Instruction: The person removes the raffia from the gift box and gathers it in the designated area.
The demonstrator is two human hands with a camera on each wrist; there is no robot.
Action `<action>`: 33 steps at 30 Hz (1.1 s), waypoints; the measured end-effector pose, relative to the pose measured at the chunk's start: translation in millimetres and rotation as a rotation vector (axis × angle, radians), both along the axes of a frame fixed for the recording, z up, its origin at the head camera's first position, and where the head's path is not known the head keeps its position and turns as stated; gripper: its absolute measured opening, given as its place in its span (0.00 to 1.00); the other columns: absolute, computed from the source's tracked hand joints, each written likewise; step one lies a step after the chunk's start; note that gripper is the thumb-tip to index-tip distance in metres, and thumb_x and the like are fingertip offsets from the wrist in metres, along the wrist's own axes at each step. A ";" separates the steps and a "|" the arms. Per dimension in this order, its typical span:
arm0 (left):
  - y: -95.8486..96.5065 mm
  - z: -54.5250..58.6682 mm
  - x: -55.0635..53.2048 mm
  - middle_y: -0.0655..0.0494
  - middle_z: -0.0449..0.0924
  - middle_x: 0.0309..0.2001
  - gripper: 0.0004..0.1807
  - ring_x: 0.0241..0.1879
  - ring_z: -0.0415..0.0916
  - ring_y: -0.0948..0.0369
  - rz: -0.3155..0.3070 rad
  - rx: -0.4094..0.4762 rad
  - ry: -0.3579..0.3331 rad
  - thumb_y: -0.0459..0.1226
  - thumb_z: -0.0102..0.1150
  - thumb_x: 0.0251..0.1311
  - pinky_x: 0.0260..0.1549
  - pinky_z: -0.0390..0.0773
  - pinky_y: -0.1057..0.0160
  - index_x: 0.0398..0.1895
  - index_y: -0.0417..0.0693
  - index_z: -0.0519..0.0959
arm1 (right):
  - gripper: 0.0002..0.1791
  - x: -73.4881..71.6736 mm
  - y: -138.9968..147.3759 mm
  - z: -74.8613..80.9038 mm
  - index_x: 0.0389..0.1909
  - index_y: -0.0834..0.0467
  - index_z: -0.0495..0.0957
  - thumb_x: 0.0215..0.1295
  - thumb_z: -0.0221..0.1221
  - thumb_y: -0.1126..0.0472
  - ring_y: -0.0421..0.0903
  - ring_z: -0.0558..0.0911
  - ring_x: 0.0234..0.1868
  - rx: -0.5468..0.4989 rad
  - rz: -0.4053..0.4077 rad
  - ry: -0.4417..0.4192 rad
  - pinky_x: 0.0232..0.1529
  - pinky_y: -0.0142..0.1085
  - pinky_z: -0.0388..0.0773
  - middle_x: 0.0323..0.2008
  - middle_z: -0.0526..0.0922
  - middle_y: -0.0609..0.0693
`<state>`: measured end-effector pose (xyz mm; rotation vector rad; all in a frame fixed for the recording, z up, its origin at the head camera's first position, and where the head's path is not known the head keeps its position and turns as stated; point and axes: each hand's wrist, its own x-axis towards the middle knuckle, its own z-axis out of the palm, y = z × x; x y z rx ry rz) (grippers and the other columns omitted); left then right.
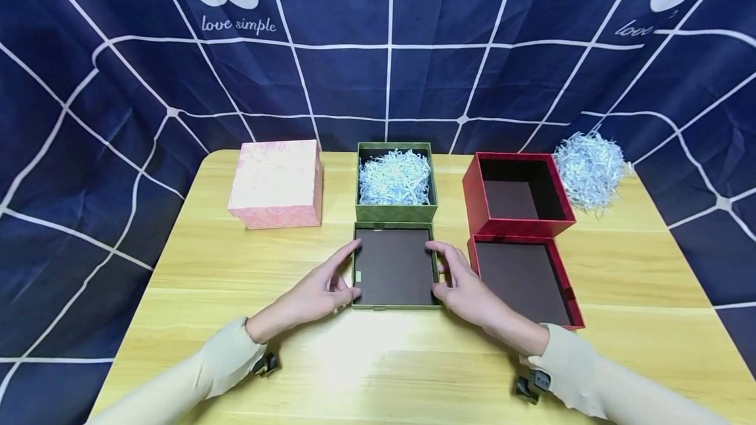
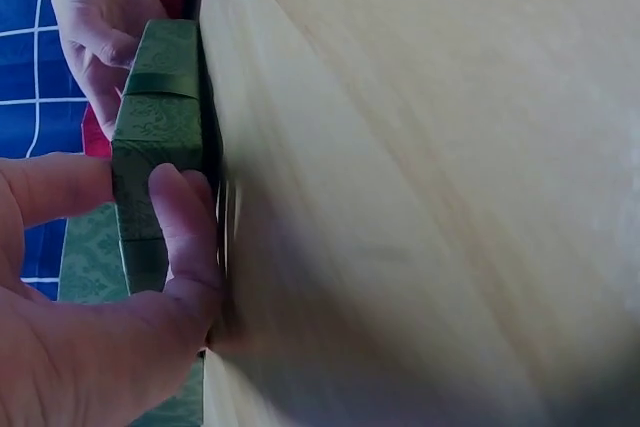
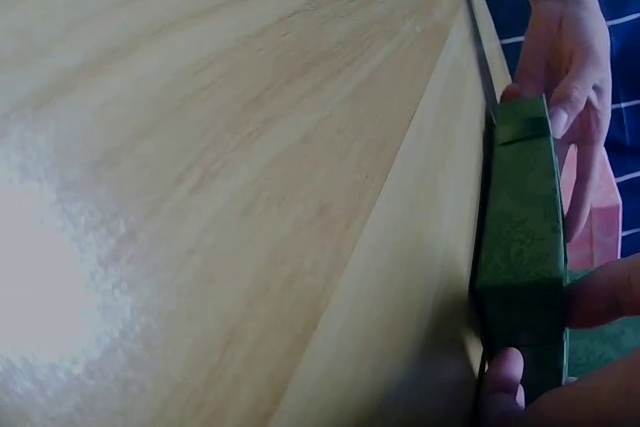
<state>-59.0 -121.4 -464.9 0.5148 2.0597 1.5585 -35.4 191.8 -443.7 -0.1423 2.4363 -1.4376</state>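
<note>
A green box lid (image 1: 396, 267) lies with its dark brown inside facing up, directly in front of the green box (image 1: 396, 213). My left hand (image 1: 315, 294) grips the lid's left side, thumb near the front corner and fingertips farther back at the rim. Opposite it, my right hand (image 1: 472, 297) holds the right side in the same way. Both wrist views show the patterned green side wall (image 2: 160, 117) low over the tabletop, with fingers on it. Pale blue shredded paper (image 1: 394, 178) fills the green box behind the lid.
To the right stands an open red box (image 1: 520, 192), with its upturned red lid (image 1: 522, 281) in front, close to my right forearm. A loose heap of blue shredded paper (image 1: 589, 169) sits beyond it. At the left is a closed pink box (image 1: 274, 182). Everything rests on a wooden table (image 1: 195, 267).
</note>
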 end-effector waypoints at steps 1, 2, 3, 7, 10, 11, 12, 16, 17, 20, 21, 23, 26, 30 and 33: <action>0.4 0.1 0.1 0.38 0.80 0.64 0.53 0.33 0.81 0.55 0.004 0.004 0.002 0.26 0.68 0.71 0.29 0.81 0.65 0.91 0.49 0.48 | 0.42 -0.1 0.0 0.5 0.82 0.60 0.61 0.67 0.61 0.75 0.55 0.68 0.56 -0.002 -0.007 -0.007 0.49 0.41 0.71 0.60 0.67 0.61; 0.8 0.5 0.2 0.36 0.77 0.67 0.52 0.32 0.80 0.56 0.008 0.007 0.002 0.27 0.68 0.71 0.29 0.80 0.66 0.91 0.49 0.48 | 0.42 0.0 -0.1 1.1 0.82 0.60 0.61 0.68 0.61 0.74 0.55 0.70 0.56 -0.006 -0.016 -0.012 0.50 0.42 0.71 0.61 0.67 0.61; 0.7 1.4 0.0 0.37 0.72 0.73 0.52 0.33 0.80 0.56 0.015 0.008 0.007 0.27 0.68 0.71 0.29 0.80 0.66 0.91 0.49 0.49 | 0.42 -0.2 -0.6 1.7 0.82 0.60 0.60 0.68 0.62 0.73 0.55 0.70 0.57 -0.008 -0.024 -0.010 0.51 0.43 0.72 0.62 0.67 0.62; 1.6 5.1 -0.1 0.36 0.65 0.79 0.51 0.33 0.78 0.57 0.085 -0.003 0.017 0.30 0.70 0.71 0.31 0.80 0.65 0.91 0.52 0.51 | 0.41 0.1 -0.4 4.2 0.82 0.63 0.58 0.71 0.62 0.70 0.61 0.72 0.65 -0.022 -0.040 0.009 0.62 0.52 0.76 0.69 0.66 0.66; 1.6 7.4 -1.7 0.37 0.62 0.81 0.51 0.35 0.77 0.56 0.155 -0.008 0.014 0.33 0.71 0.71 0.30 0.80 0.63 0.90 0.50 0.52 | 0.41 -0.5 0.7 7.7 0.83 0.62 0.56 0.73 0.62 0.68 0.63 0.69 0.74 -0.027 -0.056 0.011 0.68 0.56 0.73 0.75 0.62 0.66; 1.4 8.0 -2.4 0.36 0.63 0.80 0.51 0.36 0.77 0.56 0.177 -0.015 0.014 0.35 0.71 0.71 0.31 0.80 0.63 0.90 0.50 0.52 | 0.41 -1.1 1.0 9.3 0.83 0.62 0.56 0.74 0.62 0.67 0.63 0.68 0.75 -0.030 -0.062 0.011 0.69 0.55 0.73 0.76 0.61 0.66; 1.1 8.8 -3.3 0.36 0.63 0.79 0.50 0.38 0.77 0.56 0.195 -0.017 0.015 0.36 0.71 0.71 0.34 0.80 0.63 0.89 0.48 0.51 | 0.41 -1.9 1.4 11.2 0.83 0.61 0.56 0.74 0.62 0.67 0.62 0.68 0.76 -0.032 -0.068 0.013 0.69 0.54 0.73 0.77 0.60 0.65; -0.4 11.4 -8.4 0.36 0.65 0.77 0.50 0.46 0.78 0.55 0.242 -0.007 0.018 0.41 0.70 0.73 0.51 0.78 0.57 0.89 0.45 0.50 | 0.39 -5.4 2.3 18.2 0.83 0.59 0.57 0.75 0.62 0.65 0.60 0.69 0.77 -0.035 -0.084 0.035 0.66 0.50 0.74 0.78 0.60 0.61; -0.8 12.1 -10.1 0.36 0.65 0.77 0.50 0.49 0.78 0.54 0.252 -0.005 0.022 0.41 0.69 0.73 0.55 0.76 0.55 0.89 0.44 0.50 | 0.39 -6.3 2.1 19.6 0.82 0.58 0.57 0.76 0.62 0.65 0.60 0.69 0.77 -0.037 -0.085 0.044 0.66 0.51 0.74 0.78 0.60 0.61; -1.2 13.7 -15.7 0.37 0.64 0.77 0.48 0.56 0.77 0.50 0.274 0.010 0.026 0.41 0.69 0.74 0.59 0.73 0.50 0.88 0.45 0.51 | 0.39 -8.7 1.1 22.0 0.83 0.57 0.57 0.76 0.62 0.64 0.60 0.70 0.75 -0.042 -0.089 0.060 0.67 0.54 0.74 0.78 0.61 0.60; -1.1 14.1 -17.6 0.37 0.64 0.77 0.48 0.58 0.76 0.49 0.282 0.016 0.026 0.41 0.69 0.74 0.60 0.74 0.49 0.88 0.46 0.52 | 0.39 -9.3 0.5 22.7 0.83 0.57 0.57 0.77 0.62 0.64 0.60 0.71 0.75 -0.044 -0.089 0.064 0.67 0.55 0.74 0.78 0.61 0.60; -0.3 15.6 -20.8 0.38 0.63 0.78 0.48 0.63 0.73 0.46 0.292 0.031 0.023 0.41 0.68 0.74 0.60 0.75 0.47 0.88 0.47 0.52 | 0.39 -10.4 -0.6 24.2 0.83 0.57 0.57 0.77 0.62 0.63 0.62 0.71 0.74 -0.046 -0.097 0.071 0.68 0.57 0.74 0.78 0.61 0.61; 2.2 17.8 -25.3 0.39 0.60 0.79 0.48 0.72 0.67 0.43 0.305 0.059 0.014 0.42 0.68 0.74 0.65 0.74 0.42 0.89 0.48 0.50 | 0.39 -12.6 -1.9 28.0 0.82 0.56 0.56 0.77 0.62 0.63 0.63 0.71 0.75 -0.052 -0.113 0.075 0.69 0.58 0.72 0.79 0.60 0.61; 6.9 20.4 -32.0 0.39 0.56 0.82 0.49 0.78 0.61 0.41 0.329 0.099 0.014 0.43 0.68 0.74 0.73 0.66 0.38 0.89 0.50 0.49 | 0.39 -18.2 -3.6 35.9 0.82 0.57 0.56 0.77 0.63 0.63 0.63 0.67 0.78 -0.082 -0.141 0.088 0.72 0.60 0.70 0.80 0.57 0.61; 10.0 21.3 -37.8 0.37 0.54 0.83 0.50 0.80 0.58 0.40 0.347 0.131 0.025 0.43 0.68 0.74 0.75 0.63 0.37 0.89 0.51 0.48 | 0.42 -24.1 -4.9 41.9 0.83 0.57 0.55 0.75 0.67 0.60 0.63 0.65 0.79 -0.107 -0.158 0.108 0.74 0.61 0.67 0.80 0.56 0.59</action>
